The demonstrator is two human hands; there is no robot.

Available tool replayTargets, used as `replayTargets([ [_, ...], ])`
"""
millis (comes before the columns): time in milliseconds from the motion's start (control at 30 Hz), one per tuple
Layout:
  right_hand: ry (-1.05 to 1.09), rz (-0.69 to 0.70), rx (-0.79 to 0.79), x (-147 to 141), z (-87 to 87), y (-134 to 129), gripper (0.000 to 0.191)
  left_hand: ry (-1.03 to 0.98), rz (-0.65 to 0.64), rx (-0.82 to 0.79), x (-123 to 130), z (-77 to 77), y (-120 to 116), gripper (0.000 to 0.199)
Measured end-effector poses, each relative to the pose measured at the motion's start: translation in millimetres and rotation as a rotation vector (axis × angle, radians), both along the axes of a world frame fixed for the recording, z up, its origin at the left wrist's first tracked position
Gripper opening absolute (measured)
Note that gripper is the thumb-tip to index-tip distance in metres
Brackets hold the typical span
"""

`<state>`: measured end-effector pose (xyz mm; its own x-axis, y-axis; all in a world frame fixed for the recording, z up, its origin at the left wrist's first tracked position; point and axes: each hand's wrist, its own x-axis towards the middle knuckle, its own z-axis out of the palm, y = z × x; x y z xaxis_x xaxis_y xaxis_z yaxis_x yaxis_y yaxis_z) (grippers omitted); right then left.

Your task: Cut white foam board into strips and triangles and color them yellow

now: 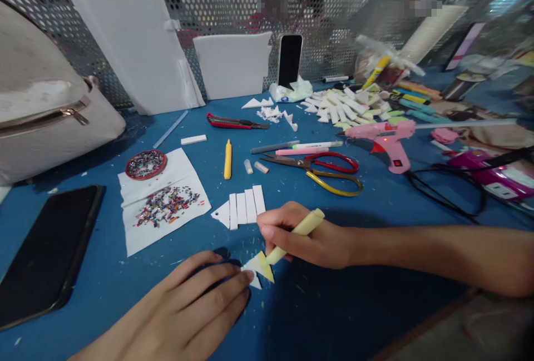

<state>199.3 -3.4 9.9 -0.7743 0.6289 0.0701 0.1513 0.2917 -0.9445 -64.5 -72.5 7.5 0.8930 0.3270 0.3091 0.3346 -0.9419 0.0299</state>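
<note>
My right hand (306,236) is closed round a pale yellow marker (306,226), its tip on a small white foam piece (255,263) with notched edges. The right part of that piece is coloured yellow. My left hand (200,305) lies flat with fingers extended, a fingertip resting on the piece's left side. Just behind the hands, several white strips (247,206) and a pointed piece with a dark dot (222,214) lie in a row. An orange-yellow marker (227,159) and two small caps (261,167) lie farther back.
Scissors (308,164), a red cutter (233,122), pens and a pink glue gun (392,141) lie behind. A foam heap (346,106) is at back right. At left are glitter on paper (167,205), a dark phone (50,250) and a bag (50,110).
</note>
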Motion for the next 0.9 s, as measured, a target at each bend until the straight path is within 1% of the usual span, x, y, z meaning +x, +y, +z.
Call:
replayTargets([
  [133, -0.007, -0.036, 0.020, 0.1, -0.5, 0.1, 0.043, 0.040, -0.017, -0.003, -1.0, 1.1, 0.9, 0.036],
  [233, -0.003, -0.001, 0.007, 0.4, -0.8, 0.4, 0.044, 0.038, -0.023, -0.006, -2.0, 2.1, 0.5, 0.036],
  [333, 0.004, -0.010, -0.004, 0.8, -1.1, 0.9, 0.043, 0.049, -0.021, -0.011, -2.7, 1.7, -0.5, 0.036],
  [433, -0.006, 0.036, -0.016, 1.2, -1.2, 1.1, 0.044, 0.049, -0.012, -0.010, -3.2, 0.9, -0.5, 0.036],
  [567, -0.016, 0.002, -0.005, 1.5, -1.1, 1.0, 0.041, 0.057, -0.028, -0.014, -3.5, 1.5, 0.0, 0.036],
  [700, -0.012, 0.043, -0.029, 1.5, -1.1, 1.0, 0.043, 0.048, -0.025, -0.029, -2.7, 1.6, -0.1, 0.036],
  [800, -0.009, 0.009, -0.015, 1.6, -1.1, 1.0, 0.041, 0.035, -0.012, -0.033, -1.3, 0.5, -0.1, 0.036],
  [900, 0.027, 0.045, -0.068, 2.1, -2.3, 0.8, 0.045, 0.032, -0.009, -0.017, -0.2, -0.6, -0.1, 0.036],
])
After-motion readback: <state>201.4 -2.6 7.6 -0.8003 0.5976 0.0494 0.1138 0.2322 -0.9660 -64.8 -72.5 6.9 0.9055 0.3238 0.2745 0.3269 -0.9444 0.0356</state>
